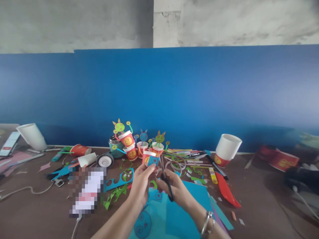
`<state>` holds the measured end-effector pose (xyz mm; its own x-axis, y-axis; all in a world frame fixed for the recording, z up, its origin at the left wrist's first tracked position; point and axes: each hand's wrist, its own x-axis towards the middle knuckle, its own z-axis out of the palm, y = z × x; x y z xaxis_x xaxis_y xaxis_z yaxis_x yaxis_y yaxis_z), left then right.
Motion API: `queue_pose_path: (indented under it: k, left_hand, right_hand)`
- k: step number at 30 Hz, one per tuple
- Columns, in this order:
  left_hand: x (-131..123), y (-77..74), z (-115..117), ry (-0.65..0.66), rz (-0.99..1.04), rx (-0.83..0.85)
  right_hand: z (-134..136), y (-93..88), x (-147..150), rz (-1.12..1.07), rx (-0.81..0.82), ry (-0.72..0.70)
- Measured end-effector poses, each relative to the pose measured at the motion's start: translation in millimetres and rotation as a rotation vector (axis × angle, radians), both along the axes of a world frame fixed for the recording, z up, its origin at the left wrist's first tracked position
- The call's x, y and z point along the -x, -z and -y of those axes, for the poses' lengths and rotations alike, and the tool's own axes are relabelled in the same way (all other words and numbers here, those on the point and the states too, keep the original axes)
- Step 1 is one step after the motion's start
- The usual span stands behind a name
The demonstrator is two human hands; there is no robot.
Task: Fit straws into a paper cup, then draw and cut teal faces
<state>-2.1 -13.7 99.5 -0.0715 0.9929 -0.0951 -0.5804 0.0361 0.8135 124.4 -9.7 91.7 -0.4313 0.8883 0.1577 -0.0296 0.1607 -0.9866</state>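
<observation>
My left hand (pixel 142 181) pinches a small piece of blue paper (pixel 153 160) with a round drawing on it. Black-handled scissors (pixel 169 191) are in my right hand (pixel 177 186), their blades pointing up beside the paper's right edge. Whether the blades touch the paper I cannot tell. Under my wrists lie blue paper sheets (pixel 184 212), one bearing a large drawn face (pixel 143 224). Just beyond my hands stand red-and-white paper cups (pixel 131 152) with paper animal heads, among them a yellow-green one (pixel 119 126) and a blue one (pixel 144 136).
A phone (pixel 88 192), blurred out, lies at left with a cable. Green paper scraps (pixel 116 194) and a blue cut-out strip (pixel 119 181) are nearby. Straws and pens (pixel 186 154), a yellow glue stick (pixel 213 176), a red knife-shaped item (pixel 225 191) and stacked cups (pixel 227 149) sit at right.
</observation>
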Motion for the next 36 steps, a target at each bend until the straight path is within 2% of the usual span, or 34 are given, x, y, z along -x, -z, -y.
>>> queue_pose_path:
  k: [6, 23, 36]
  left_hand:
    - [-5, 2.2, 7, 0.078, -0.047, 0.031]
    - [-9, 0.1, 13, 0.082, 0.015, 0.004]
    - [-6, -0.6, 10, 0.074, -0.001, -0.005]
  right_hand:
    - [4, 9.4, 7, 0.004, -0.009, 0.045]
    - [8, 11.9, 11, -0.041, -0.034, 0.094]
    - [7, 11.3, 12, -0.057, 0.019, 0.117]
